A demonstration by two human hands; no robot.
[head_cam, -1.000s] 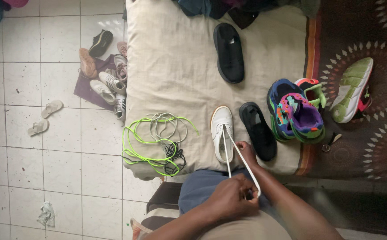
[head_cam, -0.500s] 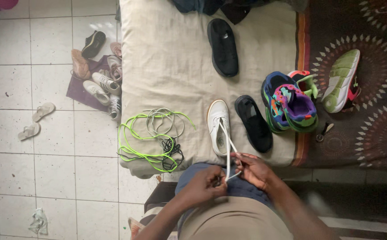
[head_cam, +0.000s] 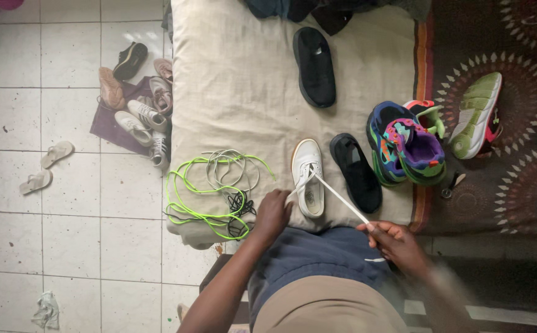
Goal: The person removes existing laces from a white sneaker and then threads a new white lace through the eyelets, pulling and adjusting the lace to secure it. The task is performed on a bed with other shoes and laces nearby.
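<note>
Right hand (head_cam: pixel 398 243) is pinched shut on the taut white lace (head_cam: pixel 341 198), while the left hand (head_cam: pixel 272 214) curls closed on the other end beside the white sneaker (head_cam: pixel 308 177), which sits toe-away on the beige cushion (head_cam: pixel 244 92). Left of the sneaker lies a tangle of neon green laces (head_cam: pixel 191 191); right of it a black slipper (head_cam: pixel 356 172) and multicoloured sneakers (head_cam: pixel 407 151). Beyond it lies another black slipper (head_cam: pixel 315 66).

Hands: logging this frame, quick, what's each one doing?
Left hand: at the white sneaker, pinching one end of the lace.
Right hand: closed on the white shoelace, pulled taut.
</note>
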